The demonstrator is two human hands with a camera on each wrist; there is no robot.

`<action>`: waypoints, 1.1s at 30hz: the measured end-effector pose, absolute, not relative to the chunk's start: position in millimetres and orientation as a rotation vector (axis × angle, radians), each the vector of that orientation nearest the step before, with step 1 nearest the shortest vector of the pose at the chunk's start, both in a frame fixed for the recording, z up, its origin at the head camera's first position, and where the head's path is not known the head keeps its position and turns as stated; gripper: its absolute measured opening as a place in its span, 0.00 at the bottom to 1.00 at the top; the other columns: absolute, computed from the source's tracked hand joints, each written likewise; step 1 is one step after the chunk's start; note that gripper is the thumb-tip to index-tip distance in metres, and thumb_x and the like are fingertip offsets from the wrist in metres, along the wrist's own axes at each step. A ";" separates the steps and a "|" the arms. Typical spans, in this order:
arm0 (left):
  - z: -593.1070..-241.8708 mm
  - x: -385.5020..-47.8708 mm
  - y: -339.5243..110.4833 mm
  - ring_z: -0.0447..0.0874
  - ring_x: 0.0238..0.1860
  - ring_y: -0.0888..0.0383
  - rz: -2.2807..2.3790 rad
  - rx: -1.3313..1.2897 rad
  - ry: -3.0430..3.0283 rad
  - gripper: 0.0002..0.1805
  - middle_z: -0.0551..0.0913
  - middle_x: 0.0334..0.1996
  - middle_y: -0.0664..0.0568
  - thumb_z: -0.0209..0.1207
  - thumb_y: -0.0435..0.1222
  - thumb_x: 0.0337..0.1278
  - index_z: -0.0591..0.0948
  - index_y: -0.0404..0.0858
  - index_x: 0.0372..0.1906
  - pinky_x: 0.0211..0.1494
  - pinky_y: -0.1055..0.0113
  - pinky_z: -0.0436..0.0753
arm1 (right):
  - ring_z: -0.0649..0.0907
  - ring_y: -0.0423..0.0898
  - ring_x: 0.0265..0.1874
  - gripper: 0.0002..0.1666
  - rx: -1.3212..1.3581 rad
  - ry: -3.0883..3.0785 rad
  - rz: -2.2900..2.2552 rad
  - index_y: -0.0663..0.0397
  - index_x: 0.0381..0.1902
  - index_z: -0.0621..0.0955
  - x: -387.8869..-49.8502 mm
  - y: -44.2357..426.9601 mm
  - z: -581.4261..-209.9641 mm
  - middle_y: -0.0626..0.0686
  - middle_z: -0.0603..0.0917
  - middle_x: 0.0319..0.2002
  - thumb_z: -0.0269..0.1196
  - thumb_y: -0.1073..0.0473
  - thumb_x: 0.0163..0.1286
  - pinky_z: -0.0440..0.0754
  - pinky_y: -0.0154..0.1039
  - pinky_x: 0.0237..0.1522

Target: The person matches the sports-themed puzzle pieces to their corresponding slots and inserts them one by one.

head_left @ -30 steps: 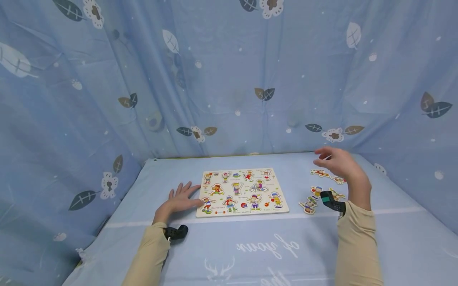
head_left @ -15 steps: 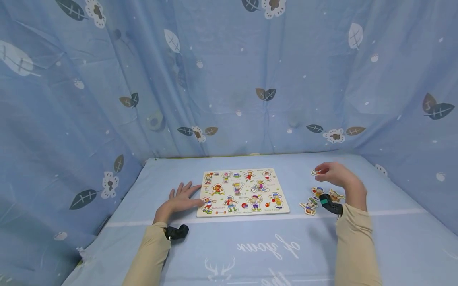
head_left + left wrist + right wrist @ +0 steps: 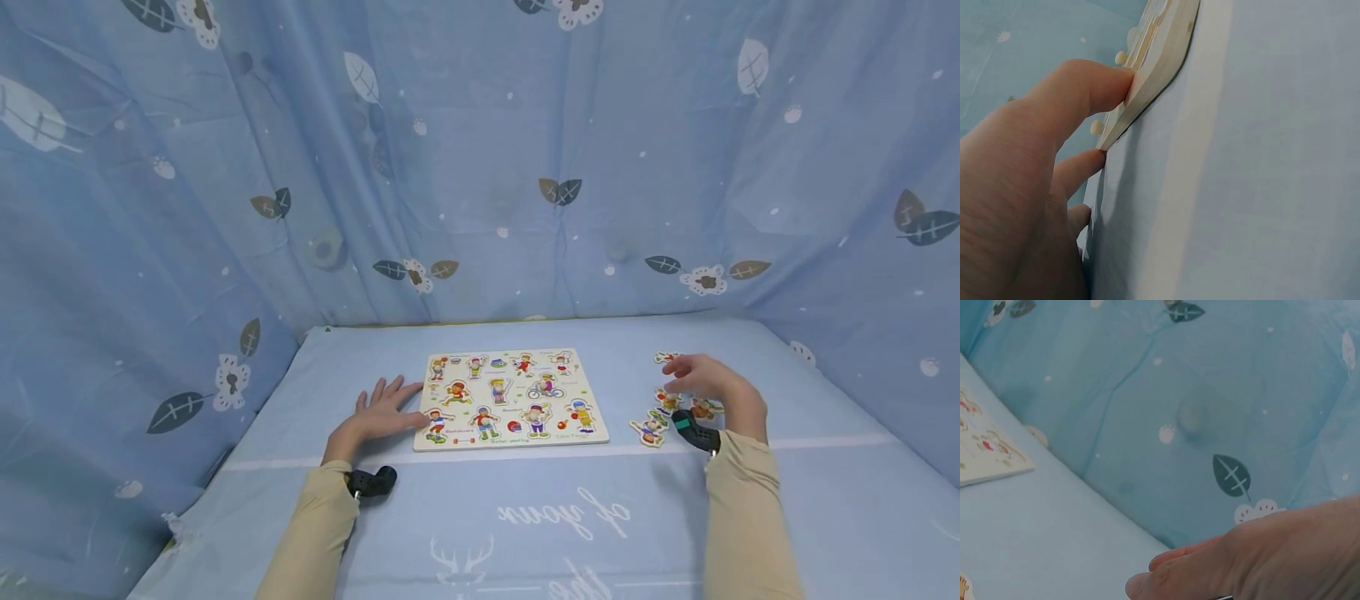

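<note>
A wooden knob puzzle board (image 3: 517, 425) with printed sports figures lies on the table. My left hand (image 3: 382, 412) rests at its left edge, fingers spread. In the left wrist view the thumb (image 3: 1107, 87) touches the board's top near the corner, and a fingertip meets its side. My right hand (image 3: 708, 382) hovers over loose figure-shaped puzzle pieces, fingers bent and pointing left, nothing visible between them. One puzzle piece (image 3: 667, 357) lies just beyond the fingers; another piece (image 3: 649, 431) lies nearer. The right wrist view shows this hand (image 3: 1210, 569) only partly, its fingertips low in frame.
Other puzzle pieces (image 3: 705, 408) lie under and beside the right wrist. A blue patterned curtain (image 3: 480, 167) rises behind the table and along both sides. The blue tablecloth (image 3: 465, 517) bears a white stripe and lettering.
My right hand has come down from above the far pieces and then shifted slightly nearer over the pile. My left hand stays at the board's edge.
</note>
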State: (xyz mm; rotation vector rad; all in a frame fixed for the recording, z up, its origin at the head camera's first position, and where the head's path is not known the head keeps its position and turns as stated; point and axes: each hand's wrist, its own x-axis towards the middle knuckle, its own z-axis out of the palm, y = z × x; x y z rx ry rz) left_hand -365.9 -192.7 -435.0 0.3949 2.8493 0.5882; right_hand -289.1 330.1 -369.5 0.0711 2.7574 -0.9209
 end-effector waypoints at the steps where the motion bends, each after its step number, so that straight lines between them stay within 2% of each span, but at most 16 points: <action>1: -435.2 -366.2 -192.8 0.29 0.77 0.33 0.588 0.398 2.849 0.50 0.44 0.79 0.37 0.58 0.63 0.52 0.59 0.46 0.78 0.73 0.33 0.32 | 0.74 0.67 0.55 0.32 0.085 2.744 -0.927 0.70 0.65 0.70 -289.3 331.3 -371.9 0.74 0.70 0.60 0.62 0.57 0.69 0.75 0.61 0.55; 12: -437.1 -364.8 -192.9 0.29 0.77 0.33 0.604 0.406 2.836 0.51 0.44 0.79 0.37 0.57 0.65 0.51 0.59 0.46 0.77 0.73 0.32 0.32 | 0.75 0.64 0.52 0.29 0.119 2.699 -0.984 0.68 0.62 0.72 -293.1 340.6 -393.4 0.71 0.72 0.57 0.62 0.57 0.69 0.76 0.60 0.53; 14: -436.9 -364.6 -194.1 0.29 0.77 0.33 0.606 0.412 2.838 0.52 0.44 0.79 0.36 0.57 0.66 0.50 0.59 0.46 0.77 0.73 0.32 0.31 | 0.76 0.60 0.48 0.28 0.103 2.694 -0.990 0.68 0.61 0.72 -292.1 339.8 -394.0 0.69 0.74 0.55 0.62 0.57 0.69 0.78 0.55 0.49; 16: -436.7 -365.2 -195.2 0.29 0.77 0.32 0.609 0.416 2.836 0.52 0.44 0.79 0.36 0.57 0.66 0.50 0.59 0.46 0.77 0.73 0.32 0.31 | 0.76 0.55 0.39 0.26 0.095 2.679 -1.014 0.68 0.59 0.73 -291.1 338.8 -394.6 0.66 0.76 0.49 0.62 0.57 0.69 0.78 0.50 0.43; 18: -436.9 -366.1 -196.0 0.28 0.77 0.33 0.604 0.417 2.834 0.51 0.43 0.79 0.37 0.57 0.65 0.51 0.59 0.46 0.78 0.73 0.33 0.30 | 0.74 0.51 0.32 0.23 0.099 2.662 -1.042 0.68 0.56 0.73 -290.1 338.1 -395.3 0.61 0.76 0.44 0.62 0.58 0.69 0.75 0.45 0.37; 21: -436.6 -367.0 -195.3 0.27 0.78 0.35 0.577 0.404 2.823 0.51 0.41 0.79 0.38 0.56 0.65 0.52 0.57 0.48 0.78 0.74 0.34 0.30 | 0.69 0.48 0.24 0.20 0.107 2.645 -1.091 0.67 0.53 0.73 -290.5 338.7 -398.4 0.56 0.74 0.37 0.61 0.59 0.69 0.70 0.42 0.31; 27: -435.2 -366.5 -193.2 0.30 0.77 0.33 0.601 0.412 2.836 0.50 0.44 0.79 0.36 0.58 0.63 0.53 0.59 0.45 0.78 0.73 0.32 0.33 | 0.73 0.48 0.28 0.19 0.116 2.735 -1.033 0.65 0.51 0.78 -296.4 345.3 -410.1 0.55 0.76 0.37 0.62 0.56 0.70 0.72 0.40 0.31; 33: -435.0 -365.9 -192.9 0.30 0.77 0.33 0.582 0.409 2.839 0.50 0.43 0.79 0.37 0.58 0.63 0.53 0.59 0.47 0.78 0.73 0.33 0.33 | 0.75 0.50 0.32 0.23 0.210 2.754 -1.043 0.65 0.54 0.79 -302.2 350.7 -416.6 0.56 0.77 0.39 0.63 0.53 0.69 0.73 0.40 0.32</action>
